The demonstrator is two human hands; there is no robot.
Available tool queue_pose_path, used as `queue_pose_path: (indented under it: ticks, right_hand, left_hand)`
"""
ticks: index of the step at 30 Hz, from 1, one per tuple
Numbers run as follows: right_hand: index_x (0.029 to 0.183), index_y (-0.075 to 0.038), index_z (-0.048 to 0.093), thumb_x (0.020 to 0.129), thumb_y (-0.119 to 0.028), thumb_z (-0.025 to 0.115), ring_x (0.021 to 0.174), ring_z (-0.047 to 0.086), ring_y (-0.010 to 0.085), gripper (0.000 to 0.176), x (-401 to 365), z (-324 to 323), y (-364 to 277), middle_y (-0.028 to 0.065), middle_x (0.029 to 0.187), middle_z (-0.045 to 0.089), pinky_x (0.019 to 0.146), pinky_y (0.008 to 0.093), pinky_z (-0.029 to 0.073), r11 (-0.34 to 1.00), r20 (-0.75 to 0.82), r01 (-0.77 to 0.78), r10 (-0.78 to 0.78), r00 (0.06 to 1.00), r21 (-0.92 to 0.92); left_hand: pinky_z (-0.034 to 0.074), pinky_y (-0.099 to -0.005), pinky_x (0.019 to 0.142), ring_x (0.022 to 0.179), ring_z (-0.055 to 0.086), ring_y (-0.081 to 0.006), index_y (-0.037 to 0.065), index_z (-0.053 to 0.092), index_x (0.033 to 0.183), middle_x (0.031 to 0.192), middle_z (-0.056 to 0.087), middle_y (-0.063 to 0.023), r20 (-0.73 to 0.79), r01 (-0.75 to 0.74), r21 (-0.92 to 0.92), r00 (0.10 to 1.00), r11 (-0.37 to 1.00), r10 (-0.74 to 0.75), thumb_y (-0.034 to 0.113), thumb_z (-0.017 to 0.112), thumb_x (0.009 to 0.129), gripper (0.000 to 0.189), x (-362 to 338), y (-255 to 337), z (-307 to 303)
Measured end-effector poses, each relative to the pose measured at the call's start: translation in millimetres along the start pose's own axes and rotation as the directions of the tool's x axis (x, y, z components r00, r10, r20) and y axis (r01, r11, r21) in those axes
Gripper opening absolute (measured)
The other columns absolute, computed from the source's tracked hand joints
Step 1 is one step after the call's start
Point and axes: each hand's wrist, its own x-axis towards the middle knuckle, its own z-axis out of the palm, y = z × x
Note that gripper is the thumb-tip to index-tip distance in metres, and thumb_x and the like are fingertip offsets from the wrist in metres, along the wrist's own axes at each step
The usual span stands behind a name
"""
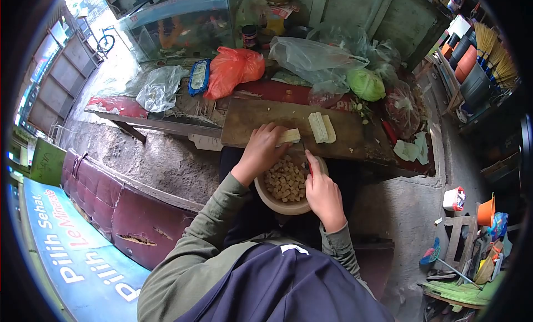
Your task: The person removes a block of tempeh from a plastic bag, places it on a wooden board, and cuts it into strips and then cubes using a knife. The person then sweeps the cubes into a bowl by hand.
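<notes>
My left hand [265,146] presses a pale piece of tempeh [290,136] against the wooden cutting board [255,117], fingers curled over it. My right hand [323,195] grips a knife by its red handle [308,165]. Its blade sits by the right end of that piece, at the board's near edge. Two more tempeh slabs [321,127] lie side by side on the board, right of my left hand. Below the board, between my hands, a round bowl [282,209] contains many small pale cubes [285,180].
Behind the board are a red plastic bag [236,69], a blue-edged packet [199,77], clear plastic bags [311,58] and a cabbage [366,84]. A red-handled tool [390,132] lies at the right. A fish tank [180,27] stands at the back, a maroon bench [127,213] at left.
</notes>
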Motion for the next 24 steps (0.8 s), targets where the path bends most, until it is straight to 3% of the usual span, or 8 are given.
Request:
queue_pose_path:
  ticks: [4, 17, 24]
  right_hand:
    - [0.162, -0.022, 0.035, 0.099, -0.012, 0.053, 0.079, 0.07, 0.0474, 0.066, -4, -2, -5, 0.0248, 0.094, 0.07, 0.071, 0.0562, 0.058, 0.998, -0.037, 0.04, -0.038, 0.999, 0.042]
    - [0.161, -0.022, 0.034, 0.099, -0.011, 0.053, 0.078, 0.069, 0.0483, 0.066, -1, 5, -1, 0.0261, 0.09, 0.07, 0.07, 0.058, 0.057, 0.995, -0.036, 0.078, -0.076, 0.997, 0.061]
    - [0.16, -0.021, 0.033, 0.098, -0.014, 0.053, 0.08, 0.068, 0.0512, 0.066, 7, 15, 7, 0.028, 0.085, 0.07, 0.072, 0.061, 0.055, 1.0, 0.072, 0.003, -0.005, 0.997, 0.028]
  left_hand:
    - [0.046, -0.0475, 0.097, 0.114, 0.059, -0.0362, 0.002, 0.066, 0.12, 0.115, 0.065, -0.015, -0.006, 0.014, 0.015, 1.0, 1.0, -0.014, 0.028, 0.075, 0.091, 0.039, 1, 1, 2]
    - [0.047, -0.0473, 0.097, 0.115, 0.059, -0.0383, 0.001, 0.066, 0.12, 0.118, 0.063, -0.0165, 0.001, 0.036, 0.024, 0.999, 0.999, -0.036, 0.025, 0.076, 0.09, 0.04, 0, 4, 1]
    - [0.047, -0.0478, 0.097, 0.114, 0.059, -0.0387, 0.001, 0.065, 0.12, 0.118, 0.063, -0.0167, -0.014, 0.034, 0.029, 0.999, 0.999, -0.034, 0.023, 0.077, 0.089, 0.04, -1, 5, 4]
